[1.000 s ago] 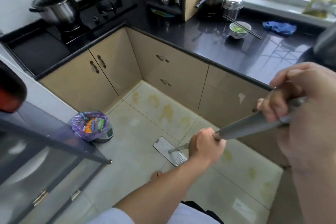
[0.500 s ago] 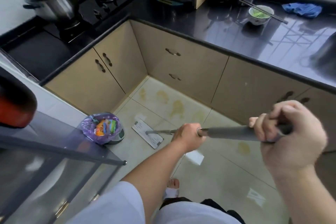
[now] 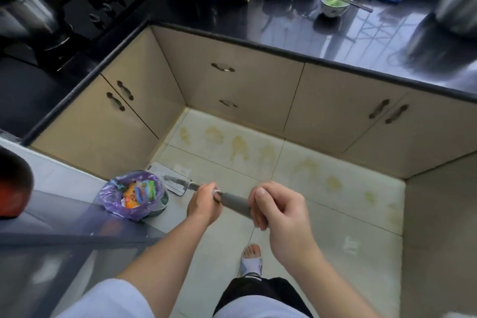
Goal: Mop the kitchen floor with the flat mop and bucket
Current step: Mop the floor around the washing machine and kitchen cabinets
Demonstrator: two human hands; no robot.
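Note:
The flat mop head (image 3: 169, 178) lies flat on the pale tiled floor (image 3: 322, 214), close to the left cabinet and right beside a small bin. Its grey handle (image 3: 233, 202) slants up toward me. My left hand (image 3: 204, 205) grips the handle lower down, and my right hand (image 3: 277, 210) grips the upper end, fingers curled round it. Yellowish stains (image 3: 238, 146) run along the floor below the far cabinets. No bucket is in view.
A small bin with a purple bag of wrappers (image 3: 134, 195) stands left of the mop head. Beige cabinets (image 3: 232, 85) under a black countertop (image 3: 284, 20) wall the floor on the left, far and right sides. A glass-topped unit (image 3: 64, 224) juts in at the left. My sandalled foot (image 3: 251, 259) stands below my hands.
The mop head slid left across the floor, from the middle to beside the bin and left cabinet. Both hands kept their grip on the handle and swung left with it.

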